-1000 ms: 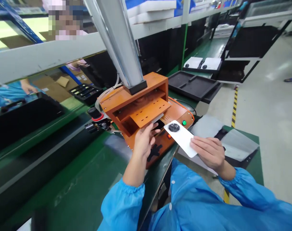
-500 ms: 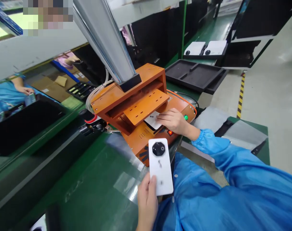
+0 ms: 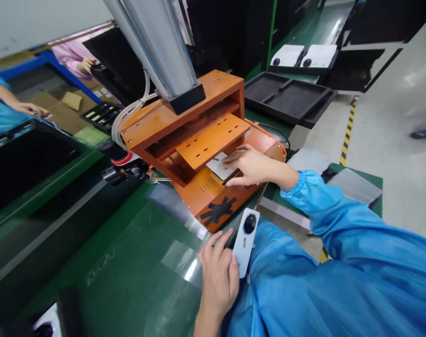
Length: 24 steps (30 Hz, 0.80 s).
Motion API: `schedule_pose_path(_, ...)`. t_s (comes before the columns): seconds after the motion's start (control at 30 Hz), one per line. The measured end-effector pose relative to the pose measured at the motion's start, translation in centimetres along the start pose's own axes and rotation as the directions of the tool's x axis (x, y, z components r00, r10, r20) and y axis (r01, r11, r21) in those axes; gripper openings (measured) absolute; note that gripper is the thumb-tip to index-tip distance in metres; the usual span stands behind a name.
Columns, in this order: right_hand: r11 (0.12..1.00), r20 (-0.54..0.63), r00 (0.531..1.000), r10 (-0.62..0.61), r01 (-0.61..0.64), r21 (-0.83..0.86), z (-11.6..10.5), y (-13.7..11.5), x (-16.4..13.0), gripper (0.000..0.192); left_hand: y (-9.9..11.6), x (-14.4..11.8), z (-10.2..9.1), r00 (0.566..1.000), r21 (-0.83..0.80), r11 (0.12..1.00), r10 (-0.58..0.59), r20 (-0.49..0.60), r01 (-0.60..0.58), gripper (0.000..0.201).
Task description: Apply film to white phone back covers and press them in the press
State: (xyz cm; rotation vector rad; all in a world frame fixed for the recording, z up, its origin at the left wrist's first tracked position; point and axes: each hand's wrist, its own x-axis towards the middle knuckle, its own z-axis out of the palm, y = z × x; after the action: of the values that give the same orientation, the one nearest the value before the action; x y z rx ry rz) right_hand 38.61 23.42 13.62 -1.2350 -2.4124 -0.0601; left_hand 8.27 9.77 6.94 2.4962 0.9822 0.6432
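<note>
My left hand [image 3: 218,269] is at the table's near edge with a white smartphone [image 3: 244,241] at its thumb side. The phone is tilted, its back with the round black camera patch showing. The index and middle fingers stretch past it; the grip is partly hidden. Under the orange plate of a press [image 3: 213,140], a second white phone [image 3: 218,164] lies face down, partly covered. My right hand [image 3: 249,166] reaches over it, fingertips on its surface and thumb apart near its front edge.
A metal cylinder [image 3: 160,47] rises above the press. Black trays [image 3: 290,96] lie behind it, with white phones [image 3: 320,56] beyond. A black clamp-like fixture [image 3: 121,164] stands left. Co-workers' hands [image 3: 88,65] show across the bench. Wrapped sheets [image 3: 355,185] lie at right.
The phone at my left hand has turned onto a slant, and that hand's fingers have stretched forward. My right thumb has spread away from its fingers. The camera view has shifted.
</note>
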Motion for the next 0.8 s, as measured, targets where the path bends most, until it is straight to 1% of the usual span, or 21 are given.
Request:
schedule_pose_path(0.03, 1.0, -0.041, 0.999, 0.012, -0.012, -0.001, 0.3, -0.5, -0.7, 0.055, -0.1, 0.5, 0.0, 1.0, 0.058, 0.998, 0.022, -0.011, -0.022, 0.02)
schedule_pose_path(0.07, 0.999, -0.106, 0.994, 0.042, -0.042, 0.003, 0.9, -1.0, -1.7, 0.055, -0.2, 0.9, 0.0, 0.999, 0.112, 0.993, 0.039, -0.019, -0.036, 0.02)
schedule_pose_path(0.1, 0.995, -0.19, 0.977, 0.098, -0.097, 0.012, 1.6, -1.6, -3.0, 0.052, -0.3, 1.4, 0.1, 0.998, 0.159, 0.986, 0.049, -0.027, -0.044, 0.02)
schedule_pose_path(0.13, 0.984, -0.292, 0.94, 0.178, -0.178, 0.027, 2.6, -2.0, -4.6, 0.047, -0.4, 1.7, 0.2, 0.998, 0.197, 0.979, 0.054, -0.031, -0.047, 0.02)
schedule_pose_path(0.17, 0.958, -0.403, 0.871, 0.279, -0.282, 0.055, 3.6, -2.3, -6.3, 0.041, -0.5, 2.1, 0.3, 0.998, 0.225, 0.973, 0.057, -0.034, -0.048, 0.02)
schedule_pose_path(0.2, 0.914, -0.503, 0.774, 0.384, -0.397, 0.088, 4.6, -2.4, -8.1, 0.036, -0.6, 2.3, 0.4, 0.998, 0.244, 0.969, 0.059, -0.037, -0.048, 0.02)
schedule_pose_path(0.23, 0.86, -0.58, 0.669, 0.465, -0.497, 0.115, 5.5, -2.3, -9.9, 0.033, -0.7, 2.6, 0.5, 0.997, 0.256, 0.965, 0.063, -0.044, -0.05, 0.02)
schedule_pose_path(0.27, 0.809, -0.616, 0.591, 0.521, -0.572, 0.135, 6.3, -2.2, -11.6, 0.034, -0.8, 2.8, 0.7, 0.996, 0.264, 0.963, 0.073, -0.054, -0.056, 0.019)
schedule_pose_path(0.3, 0.769, -0.628, 0.544, 0.557, -0.623, 0.142, 6.9, -1.9, -13.0, 0.036, -0.9, 2.9, 0.9, 0.994, 0.27, 0.961, 0.086, -0.068, -0.064, 0.019)
schedule_pose_path(0.33, 0.745, -0.619, 0.53, 0.579, -0.653, 0.137, 7.3, -1.6, -14.1, 0.039, -1.0, 3.0, 1.0, 0.992, 0.278, 0.958, 0.098, -0.086, -0.071, 0.018)
schedule_pose_path(0.37, 0.732, -0.597, 0.539, 0.594, -0.669, 0.124, 7.5, -1.3, -14.8, 0.042, -1.1, 3.1, 1.2, 0.989, 0.286, 0.955, 0.106, -0.103, -0.073, 0.017)
schedule_pose_path(0.4, 0.73, -0.573, 0.558, 0.601, -0.675, 0.107, 7.6, -0.9, -15.3, 0.045, -1.3, 3.2, 1.3, 0.986, 0.293, 0.953, 0.112, -0.12, -0.073, 0.016)
schedule_pose_path(0.47, 0.737, -0.523, 0.604, 0.602, -0.671, 0.074, 7.4, -0.2, -15.5, 0.049, -1.5, 3.5, 1.4, 0.983, 0.303, 0.95, 0.117, -0.138, -0.07, 0.015)
schedule_pose_path(0.53, 0.75, -0.485, 0.639, 0.597, -0.659, 0.056, 6.9, 0.5, -15.3, 0.051, -1.5, 3.7, 1.2, 0.984, 0.302, 0.951, 0.117, -0.136, -0.071, 0.015)
schedule_pose_path(0.6, 0.771, -0.474, 0.658, 0.586, -0.632, 0.076, 6.3, 0.8, -15.2, 0.048, -1.3, 3.6, 0.8, 0.987, 0.284, 0.956, 0.111, -0.12, -0.073, 0.016)
schedule_pose_path(0.63, 0.782, -0.479, 0.656, 0.583, -0.613, 0.111, 6.0, 0.5, -15.3, 0.046, -1.0, 3.5, 0.6, 0.988, 0.269, 0.96, 0.107, -0.112, -0.073, 0.017)
schedule_pose_path(0.7, 0.792, -0.476, 0.642, 0.601, -0.559, 0.246, 5.7, -0.9, -16.1, 0.039, -0.3, 2.8, 0.3, 0.986, 0.22, 0.973, 0.099, -0.133, -0.068, 0.02)
schedule_pose_path(0.73, 0.779, -0.441, 0.642, 0.627, -0.517, 0.355, 5.7, -2.1, -16.6, 0.037, 0.0, 2.3, 0.3, 0.983, 0.183, 0.981, 0.087, -0.164, -0.057, 0.02)
schedule_pose_path(0.77, 0.739, -0.368, 0.659, 0.656, -0.463, 0.489, 5.9, -3.8, -17.2, 0.036, 0.4, 1.7, 0.5, 0.977, 0.138, 0.99, 0.067, -0.204, -0.039, 0.02)
schedule_pose_path(0.8, 0.663, -0.266, 0.691, 0.672, -0.402, 0.631, 6.1, -5.8, -17.8, 0.039, 0.8, 1.2, 0.9, 0.97, 0.088, 0.996, 0.039, -0.242, -0.018, 0.019)
